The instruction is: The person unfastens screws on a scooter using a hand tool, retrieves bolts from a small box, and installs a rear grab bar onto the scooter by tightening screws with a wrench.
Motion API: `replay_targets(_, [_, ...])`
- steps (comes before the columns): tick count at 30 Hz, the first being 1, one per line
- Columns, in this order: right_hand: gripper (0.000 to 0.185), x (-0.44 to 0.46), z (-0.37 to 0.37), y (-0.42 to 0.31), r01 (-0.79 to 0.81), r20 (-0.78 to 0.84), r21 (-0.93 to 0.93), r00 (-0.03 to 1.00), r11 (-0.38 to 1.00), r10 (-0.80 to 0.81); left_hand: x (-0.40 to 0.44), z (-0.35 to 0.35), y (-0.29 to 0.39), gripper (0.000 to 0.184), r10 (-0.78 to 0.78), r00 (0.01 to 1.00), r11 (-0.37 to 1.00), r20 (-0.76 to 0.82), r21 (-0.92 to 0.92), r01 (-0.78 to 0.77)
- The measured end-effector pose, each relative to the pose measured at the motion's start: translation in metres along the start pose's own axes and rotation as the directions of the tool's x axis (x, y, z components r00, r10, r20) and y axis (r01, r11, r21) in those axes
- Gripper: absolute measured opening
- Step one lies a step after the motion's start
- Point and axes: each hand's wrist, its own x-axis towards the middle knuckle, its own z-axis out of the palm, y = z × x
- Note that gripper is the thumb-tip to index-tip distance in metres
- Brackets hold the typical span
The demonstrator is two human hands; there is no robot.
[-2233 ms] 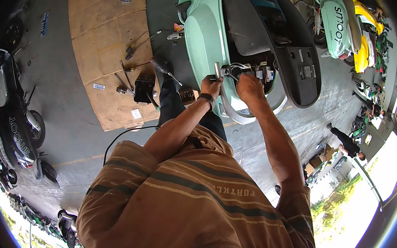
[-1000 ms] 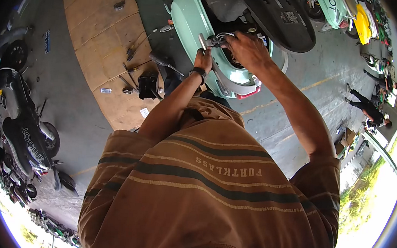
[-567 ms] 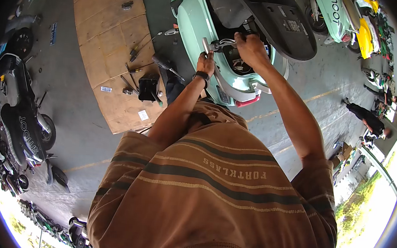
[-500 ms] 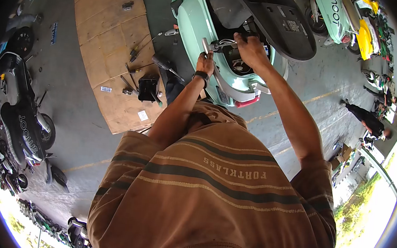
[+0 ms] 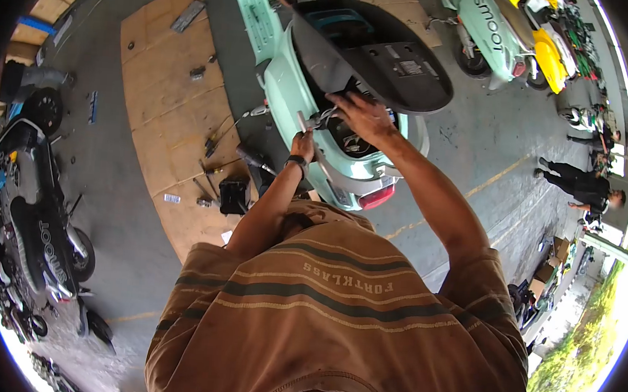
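A mint-green scooter (image 5: 282, 74) stands before me with its black seat (image 5: 424, 76) tilted up, baring the compartment (image 5: 352, 139) beneath. My left hand (image 5: 303, 146) has its fingers closed around the grey grab rail (image 5: 328, 171) at the near left side. Above the compartment, my right hand (image 5: 367, 119) reaches in with fingers stretched and apart, close to a looped cable (image 5: 326, 115). Its fingertips are by the base of the seat; whether they touch anything is hard to see. The red tail light (image 5: 377, 197) faces me.
Cardboard (image 5: 162, 91) covers the floor to the left, carrying a black box (image 5: 235, 194), screwdrivers and small parts. A dark motorcycle (image 5: 39, 228) stands at far left. Another mint scooter (image 5: 489, 33) is at upper right. Two people, one in black (image 5: 584, 187), stand at right.
My right hand's fingers have gone from curled inside the compartment to spread above it. My left hand stays at the rail. The view has shifted, showing more of the floor beyond.
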Motion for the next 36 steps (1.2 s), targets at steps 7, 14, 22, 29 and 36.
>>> replay_targets(7, [0.036, 0.004, -0.012, -0.02, -0.19, 0.144, -0.005, 0.971, 0.982, 0.189, 0.008, 0.002, -0.003, 0.037, -0.099, 0.961, 0.904, 0.258, -0.38, 0.195])
replay_targets(14, [0.039, 0.025, 0.007, -0.053, -0.702, 0.363, 0.433, 0.71, 0.565, 0.604, 0.048, 0.001, -0.035, 0.043, -0.111, 0.98, 0.96, 0.167, -0.236, 0.149])
replay_targets(22, [0.039, 0.006, 0.017, -0.041, -0.465, 0.194, 0.646, 0.867, 0.605, 0.459, -0.003, -0.002, 0.014, 0.042, -0.149, 0.974, 0.938, 0.169, -0.288, 0.193])
replay_targets(29, [0.034, -0.018, -0.002, -0.017, -0.108, 0.009, 0.51, 0.993, 0.853, 0.12, 0.071, 0.003, -0.054, 0.042, 0.004, 0.995, 0.988, 0.098, -0.157, 0.012])
replay_targets(36, [0.04, 0.006, 0.003, -0.021, -0.116, -0.087, 0.331, 0.984, 0.936, 0.153, 0.035, 0.0, -0.018, 0.041, -0.071, 0.991, 0.97, 0.115, -0.225, 0.096])
